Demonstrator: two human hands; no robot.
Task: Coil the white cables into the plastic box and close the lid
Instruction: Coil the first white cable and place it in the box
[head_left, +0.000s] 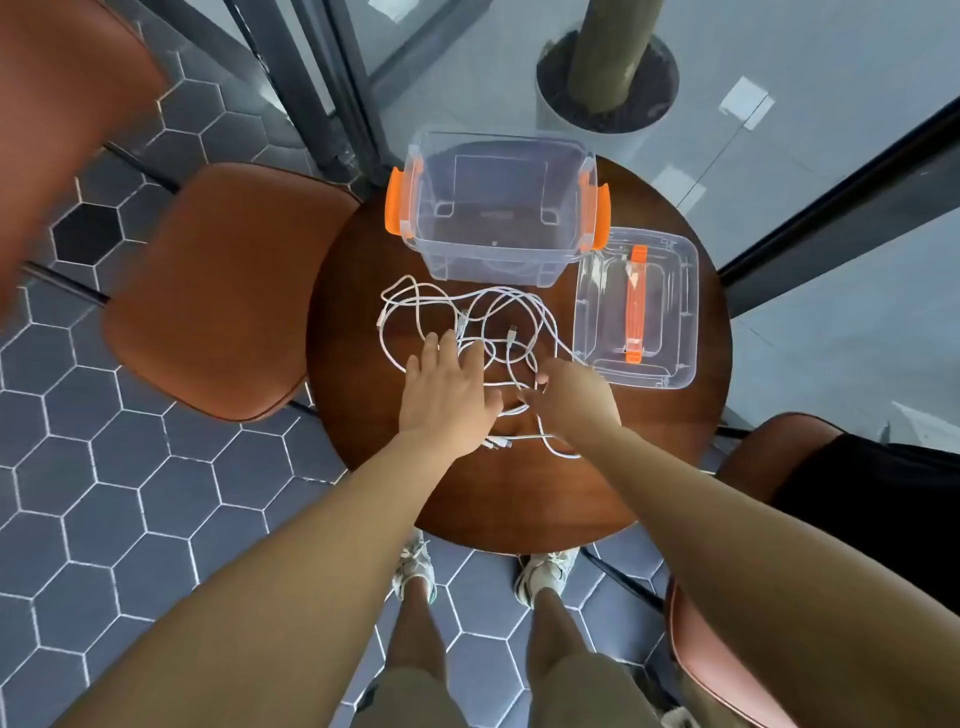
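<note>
Tangled white cables (498, 317) lie spread on the round wooden table (649, 457). A clear plastic box (498, 156) with orange side latches stands open and empty at the table's far side. Its clear lid (685, 312), with an orange handle, lies flat to the right of the cables. My left hand (447, 395) rests flat on the cables' near left part, fingers spread. My right hand (571, 387) is over the near right part, fingers curled at a strand; whether it grips the strand is unclear.
A brown padded chair (218, 291) stands left of the table and another (727, 649) at the near right. Glass walls with dark frames and a potted trunk (608, 57) lie beyond. The floor is hexagon tile.
</note>
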